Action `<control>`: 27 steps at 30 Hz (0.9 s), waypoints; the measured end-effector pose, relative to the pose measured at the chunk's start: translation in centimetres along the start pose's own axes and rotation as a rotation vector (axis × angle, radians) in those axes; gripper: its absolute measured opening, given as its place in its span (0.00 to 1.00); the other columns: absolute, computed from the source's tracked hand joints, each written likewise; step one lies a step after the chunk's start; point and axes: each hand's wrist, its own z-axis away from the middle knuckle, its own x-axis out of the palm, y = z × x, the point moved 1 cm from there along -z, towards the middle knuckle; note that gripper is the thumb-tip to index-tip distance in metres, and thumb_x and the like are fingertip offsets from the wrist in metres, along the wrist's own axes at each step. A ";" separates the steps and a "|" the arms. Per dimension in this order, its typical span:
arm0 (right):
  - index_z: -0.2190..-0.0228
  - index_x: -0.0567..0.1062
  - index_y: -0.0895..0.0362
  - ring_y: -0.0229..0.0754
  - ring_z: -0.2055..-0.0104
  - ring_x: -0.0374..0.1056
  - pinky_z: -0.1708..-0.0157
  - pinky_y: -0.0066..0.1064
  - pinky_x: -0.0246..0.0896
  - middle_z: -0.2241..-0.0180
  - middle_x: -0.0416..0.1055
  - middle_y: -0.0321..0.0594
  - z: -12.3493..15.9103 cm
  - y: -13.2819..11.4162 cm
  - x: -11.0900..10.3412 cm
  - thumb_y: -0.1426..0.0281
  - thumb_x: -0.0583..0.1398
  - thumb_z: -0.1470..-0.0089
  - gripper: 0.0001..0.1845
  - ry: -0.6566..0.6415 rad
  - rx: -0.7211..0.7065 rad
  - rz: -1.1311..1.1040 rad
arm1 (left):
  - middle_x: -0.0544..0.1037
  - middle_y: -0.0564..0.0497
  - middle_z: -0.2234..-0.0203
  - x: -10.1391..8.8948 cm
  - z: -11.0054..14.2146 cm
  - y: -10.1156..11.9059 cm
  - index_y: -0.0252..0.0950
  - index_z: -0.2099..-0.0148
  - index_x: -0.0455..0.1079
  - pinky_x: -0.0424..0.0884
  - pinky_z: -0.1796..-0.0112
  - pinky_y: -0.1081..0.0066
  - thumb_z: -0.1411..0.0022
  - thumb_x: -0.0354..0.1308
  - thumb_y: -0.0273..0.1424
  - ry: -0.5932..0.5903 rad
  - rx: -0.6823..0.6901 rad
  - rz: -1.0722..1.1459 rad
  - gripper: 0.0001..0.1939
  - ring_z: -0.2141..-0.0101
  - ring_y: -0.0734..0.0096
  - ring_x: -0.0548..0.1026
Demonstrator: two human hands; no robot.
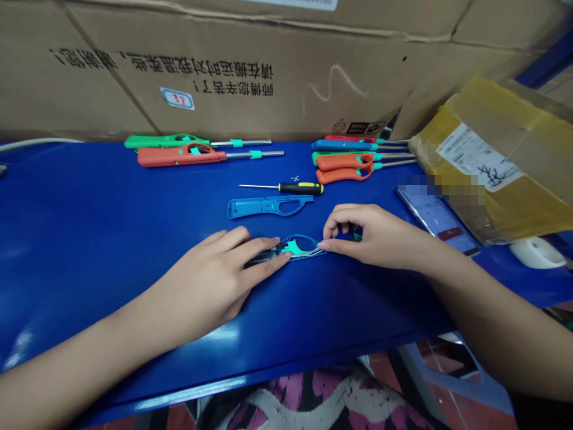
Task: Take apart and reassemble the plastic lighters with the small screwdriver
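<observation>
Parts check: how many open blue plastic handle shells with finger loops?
2. One shell lies near the black-and-yellow-handled screwdriver; the other shell, containing a teal plastic trigger, is held by the left hand, which may hide more.

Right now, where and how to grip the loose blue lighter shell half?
Probably pinch the blue lighter shell half across its left part, coming down from above left. It lies flat, and that long body looks sturdier than the thin-rimmed open loop at right, which the black-and-yellow screwdriver handle crowds from beyond.
</observation>
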 end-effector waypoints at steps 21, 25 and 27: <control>0.71 0.77 0.55 0.40 0.65 0.64 0.62 0.33 0.60 0.68 0.73 0.37 -0.2 0.2 0.0 0.58 0.67 0.46 0.13 -0.027 0.051 -0.066 | 0.81 0.51 0.53 -1.7 0.0 -3.0 0.44 0.48 0.77 0.74 0.50 0.64 0.30 0.58 0.35 0.098 -0.290 0.514 0.11 0.53 0.67 0.77; 0.71 0.77 0.54 0.40 0.65 0.64 0.62 0.33 0.60 0.68 0.73 0.38 -0.1 0.4 0.1 0.56 0.67 0.46 0.14 -0.017 0.055 -0.057 | 0.81 0.50 0.56 -1.2 -0.1 -3.8 0.42 0.50 0.78 0.76 0.56 0.68 0.31 0.60 0.36 0.004 -0.314 0.648 0.11 0.57 0.68 0.78; 0.71 0.77 0.54 0.41 0.64 0.65 0.62 0.34 0.60 0.68 0.73 0.38 -0.1 0.5 0.2 0.55 0.67 0.46 0.15 -0.015 0.060 -0.051 | 0.81 0.50 0.56 -0.9 -0.1 -3.8 0.42 0.50 0.78 0.76 0.58 0.68 0.31 0.60 0.35 -0.005 -0.328 0.682 0.11 0.59 0.69 0.79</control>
